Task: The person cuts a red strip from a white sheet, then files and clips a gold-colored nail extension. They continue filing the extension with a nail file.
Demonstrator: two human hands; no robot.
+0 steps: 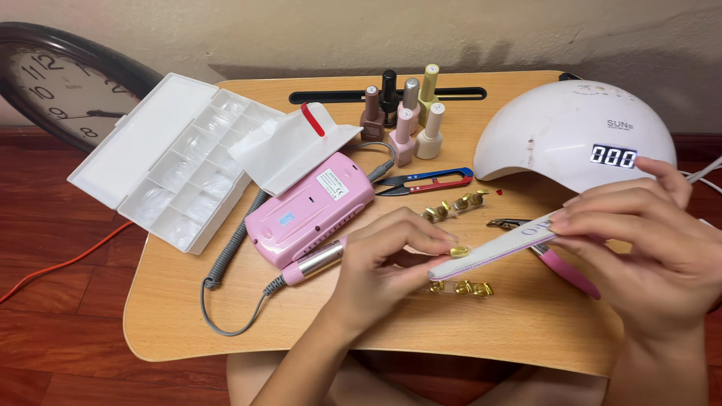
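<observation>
Dark red floorboards and a pale wall frame the small wooden bench (226, 316) that fills the middle of the frame. Your left hand (387, 263), at lower centre, is closed, its fingertips pinching a small gold-tipped nail piece (459, 251). Your right hand (647, 240), at the right edge, grips one end of a white nail file (492, 249), whose far end touches that piece. Just below the file lies a strip of gold nail tips (461, 287), and another strip (453, 206) sits just above your left hand. Left of centre rests a pink nail drill unit (308, 210) with its handpiece (312, 265). An open clear tip box (169, 162) occupies the upper left, polish bottles (402, 113) stand at top centre, and a white domed nail lamp (571, 131) sits at upper right.
</observation>
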